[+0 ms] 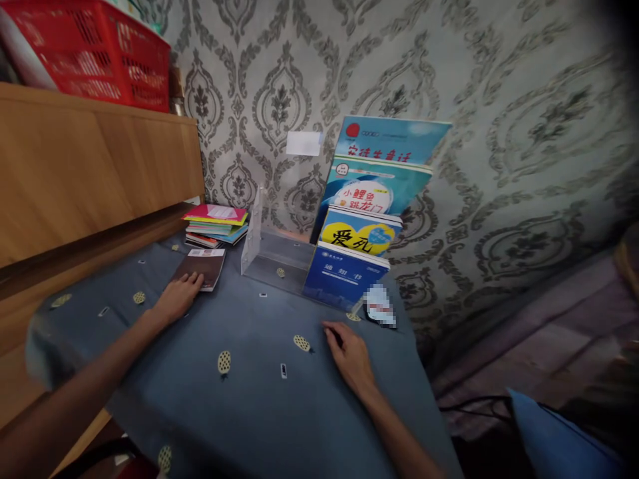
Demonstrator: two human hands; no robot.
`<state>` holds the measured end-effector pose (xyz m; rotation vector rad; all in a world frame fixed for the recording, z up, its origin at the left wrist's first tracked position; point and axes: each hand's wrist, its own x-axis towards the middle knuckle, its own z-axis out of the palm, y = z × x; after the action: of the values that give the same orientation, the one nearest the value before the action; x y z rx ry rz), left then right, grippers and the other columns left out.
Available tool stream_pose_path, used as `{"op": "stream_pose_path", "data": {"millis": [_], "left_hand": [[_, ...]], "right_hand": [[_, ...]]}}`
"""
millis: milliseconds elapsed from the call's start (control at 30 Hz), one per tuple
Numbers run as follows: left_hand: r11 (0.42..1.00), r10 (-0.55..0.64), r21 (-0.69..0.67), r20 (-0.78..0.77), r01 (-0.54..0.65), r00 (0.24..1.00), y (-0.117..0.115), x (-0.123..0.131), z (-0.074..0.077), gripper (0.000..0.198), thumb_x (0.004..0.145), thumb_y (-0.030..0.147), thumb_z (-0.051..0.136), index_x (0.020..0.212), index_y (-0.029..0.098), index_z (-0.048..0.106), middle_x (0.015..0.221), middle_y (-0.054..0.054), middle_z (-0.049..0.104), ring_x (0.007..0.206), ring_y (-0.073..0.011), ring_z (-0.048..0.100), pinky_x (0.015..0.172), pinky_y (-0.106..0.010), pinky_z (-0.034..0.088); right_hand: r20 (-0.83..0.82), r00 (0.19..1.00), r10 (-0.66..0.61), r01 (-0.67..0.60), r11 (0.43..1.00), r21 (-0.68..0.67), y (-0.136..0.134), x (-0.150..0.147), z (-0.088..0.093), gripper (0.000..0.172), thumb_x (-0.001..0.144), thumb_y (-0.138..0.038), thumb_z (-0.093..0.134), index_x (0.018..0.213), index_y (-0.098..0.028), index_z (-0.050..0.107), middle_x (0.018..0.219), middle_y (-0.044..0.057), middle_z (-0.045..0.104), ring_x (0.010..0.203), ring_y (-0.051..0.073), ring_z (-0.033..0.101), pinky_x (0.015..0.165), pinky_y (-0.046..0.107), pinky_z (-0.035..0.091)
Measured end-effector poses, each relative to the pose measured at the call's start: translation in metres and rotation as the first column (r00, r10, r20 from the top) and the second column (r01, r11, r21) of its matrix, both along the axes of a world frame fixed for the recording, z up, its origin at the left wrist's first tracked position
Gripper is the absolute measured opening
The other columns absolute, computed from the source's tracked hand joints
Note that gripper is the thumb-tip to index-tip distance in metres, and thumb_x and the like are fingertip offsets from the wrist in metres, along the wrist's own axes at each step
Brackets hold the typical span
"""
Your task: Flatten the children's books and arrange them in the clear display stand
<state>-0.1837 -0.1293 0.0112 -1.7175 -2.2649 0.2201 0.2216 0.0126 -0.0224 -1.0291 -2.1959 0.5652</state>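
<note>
Left hand point(180, 295) is lying open on a dark book point(214, 266) near the colourful pile point(215, 224) at far left; the right hand point(351, 356) is hanging half-open, holding nothing. Handling that book seems the step in hand; lifting it would call for fingers curling under an edge. Books point(344, 283) are leaning in a clear rack point(253, 229). Blue cloth point(254, 426) is covering the table, patterned wallpaper point(279, 86) is rising beyond, and a red basket point(114, 60) is sitting on wooden furniture point(100, 159) at left.

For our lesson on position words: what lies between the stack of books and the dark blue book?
Between the book stack and the dark blue book, the head view shows the transparent stand, its end panel nearer the stack.
</note>
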Motion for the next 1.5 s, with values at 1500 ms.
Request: {"op": "stream_pose_path", "data": {"millis": [1500], "left_hand": [[0.762,-0.643,0.162,0.308,0.627,0.701,0.075,0.158,-0.008,0.035,0.099,0.020,0.045,0.131,0.012,0.056,0.140,-0.016,0.059,0.130,-0.0275,0.056,0.110,-0.046,0.043]], "right_hand": [[0.270,0.961,0.055,-0.103,0.981,0.165,-0.051,-0.064,0.017,0.040,0.097,-0.017,0.044,0.136,-0.012,0.056,0.137,0.017,0.060,0.129,0.027,0.053,0.111,0.047,0.041]]}}
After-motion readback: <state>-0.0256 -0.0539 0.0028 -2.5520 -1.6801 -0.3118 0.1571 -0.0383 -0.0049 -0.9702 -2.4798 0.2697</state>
